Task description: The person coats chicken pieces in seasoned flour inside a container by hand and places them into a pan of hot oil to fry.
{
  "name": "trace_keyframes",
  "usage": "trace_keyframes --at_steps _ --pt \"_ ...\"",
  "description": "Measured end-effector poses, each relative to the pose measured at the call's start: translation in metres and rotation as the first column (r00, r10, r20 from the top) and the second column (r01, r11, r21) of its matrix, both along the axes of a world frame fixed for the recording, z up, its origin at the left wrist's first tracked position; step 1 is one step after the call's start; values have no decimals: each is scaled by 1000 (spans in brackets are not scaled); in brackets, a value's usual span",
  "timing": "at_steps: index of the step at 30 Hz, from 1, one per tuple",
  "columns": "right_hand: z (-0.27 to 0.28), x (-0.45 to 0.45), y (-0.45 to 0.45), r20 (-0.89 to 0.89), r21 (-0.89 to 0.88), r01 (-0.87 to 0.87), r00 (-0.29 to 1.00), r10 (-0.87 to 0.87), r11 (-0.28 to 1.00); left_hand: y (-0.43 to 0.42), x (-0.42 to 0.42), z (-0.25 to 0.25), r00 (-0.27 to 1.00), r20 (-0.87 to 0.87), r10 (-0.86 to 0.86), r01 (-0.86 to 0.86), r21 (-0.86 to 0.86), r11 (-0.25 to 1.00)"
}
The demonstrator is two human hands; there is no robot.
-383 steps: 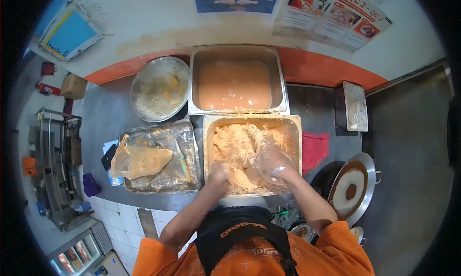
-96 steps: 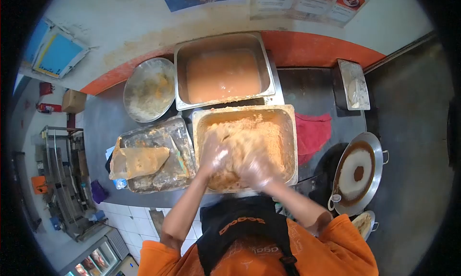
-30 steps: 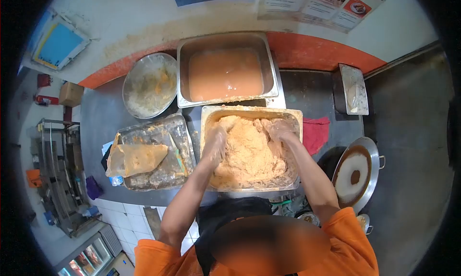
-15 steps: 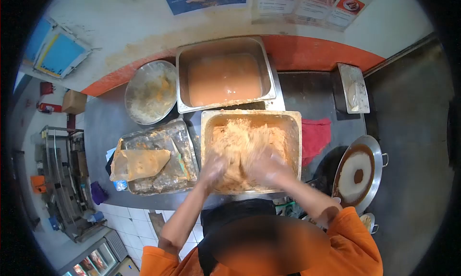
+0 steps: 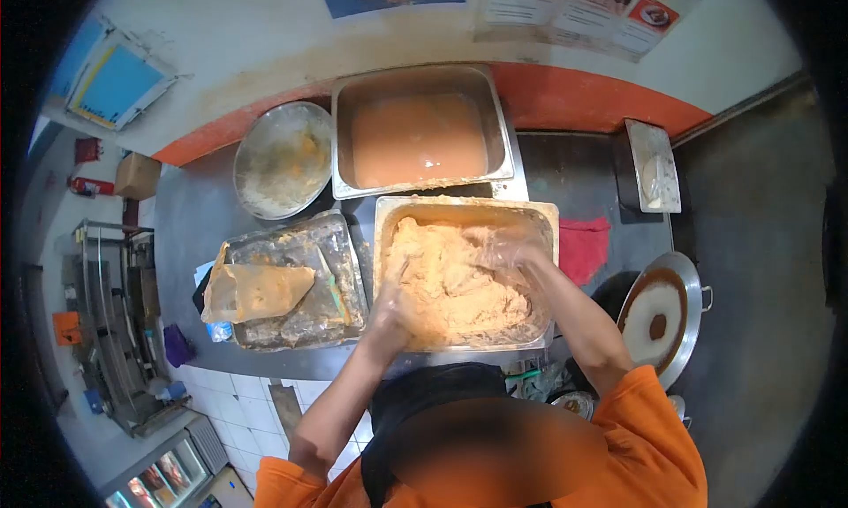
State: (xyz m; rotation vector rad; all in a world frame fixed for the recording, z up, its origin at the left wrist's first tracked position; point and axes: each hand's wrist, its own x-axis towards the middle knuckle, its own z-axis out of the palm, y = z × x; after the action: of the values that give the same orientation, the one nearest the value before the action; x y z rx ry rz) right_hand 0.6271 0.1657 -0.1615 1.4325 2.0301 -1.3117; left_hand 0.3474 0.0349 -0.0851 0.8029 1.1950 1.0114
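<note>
A rectangular metal pan (image 5: 555, 283) in front of me holds orange-tinted breading flour (image 5: 446, 256) with lumpy coated pieces in it. My left hand (image 5: 393, 309) is at the pan's left side, fingers extended along the flour and dusted with it. On the right, my right hand (image 5: 514, 250) reaches into the upper part of the flour, fingers stretched leftward and partly covered. Both hands look open. What the coated pieces are, I cannot make out under the flour.
Behind the pan stands a deep metal pan (image 5: 503, 141) of orange liquid. Left are a round metal bowl (image 5: 265, 177) and a dirty tray (image 5: 358, 287) with a plastic bag (image 5: 261, 293) and a green-handled utensil (image 5: 336, 298). A red cloth (image 5: 585, 247) and large round pan (image 5: 693, 322) lie right.
My hands have moved apart from the pan's middle, the right one up and rightward, the left one to the left edge. The heaped flour now lies flatter, showing lumpy pieces.
</note>
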Motion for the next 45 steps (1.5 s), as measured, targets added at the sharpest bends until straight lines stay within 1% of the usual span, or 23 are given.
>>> trace_keyframes --at_steps 2,3,5,7,9,10,11,14,16,17,18,19,20,22,24,27,30,32,36,38,39,41,45 --pt "-16 -15 1 -132 -102 60 989 -74 993 -5 5 -43 989 -142 -27 72 316 946" --pt "-17 -24 -3 -181 -174 94 976 -125 980 -1 22 -46 1000 8 3 -5 281 960" --pt "24 -48 -7 -183 -374 208 939 -292 904 11 37 -41 966 226 127 -116 -61 991" --pt "24 -61 -24 -292 -340 325 856 -427 883 27 42 -27 894 270 357 -126 -614 780" --pt "23 -75 -29 -187 59 247 954 -232 967 20 29 -76 932 258 254 -40 -624 780" --pt "21 -71 -34 -232 90 276 940 -250 957 24 25 -72 949 248 195 5 -630 777" --pt "16 -61 -49 -275 115 313 922 -273 943 24 26 -68 904 360 230 36 -601 799" --pt "100 -59 -85 -209 344 100 978 -28 933 29 35 40 766 570 297 84 -546 833" --pt "152 -73 -94 243 520 -399 917 317 756 26 31 68 759 585 288 83 -525 847" --pt "166 -76 -93 49 642 -102 995 92 760 12 32 73 917 388 95 -15 -203 979" --pt "178 -78 -94 -170 691 204 978 -119 693 -2 33 79 995 55 82 -88 111 990" --pt "176 -71 -90 -167 634 251 968 -188 732 -5 28 59 897 378 230 -168 -190 967" --pt "175 -64 -85 -157 576 300 954 -257 761 -9 22 44 682 590 432 -124 -489 864" --pt "138 -14 -56 257 160 -74 966 31 984 -8 17 43 720 568 398 -77 -505 860" --pt "47 14 -43 346 138 -136 935 81 981 3 19 22 754 571 325 -30 -464 885" --pt "40 -2 -27 222 22 -190 958 180 982 23 31 -49 797 452 401 -8 -656 755" --pt "2 -20 -38 -232 -18 246 942 -244 969 18 43 -24 871 371 321 -93 -517 851" --pt "-10 -40 -49 -279 -85 423 859 -429 902 9 41 -35 812 451 371 -22 -612 791" --pt "20 -47 -54 -242 -118 555 788 -566 823 23 42 -42 774 471 424 68 -727 683" --pt "45 -33 -66 -227 -223 605 731 -644 765 18 44 -85 770 499 396 101 -709 698" --pt "46 -25 -100 -414 -327 727 465 -783 604 12 45 -100 770 514 377 124 -700 703" --pt "63 -17 -118 -528 -378 777 265 -807 503 2 32 -99 764 487 423 82 -724 685" --pt "153 -27 -76 -343 -100 635 701 -626 766 6 21 -18 764 574 294 67 -524 849"
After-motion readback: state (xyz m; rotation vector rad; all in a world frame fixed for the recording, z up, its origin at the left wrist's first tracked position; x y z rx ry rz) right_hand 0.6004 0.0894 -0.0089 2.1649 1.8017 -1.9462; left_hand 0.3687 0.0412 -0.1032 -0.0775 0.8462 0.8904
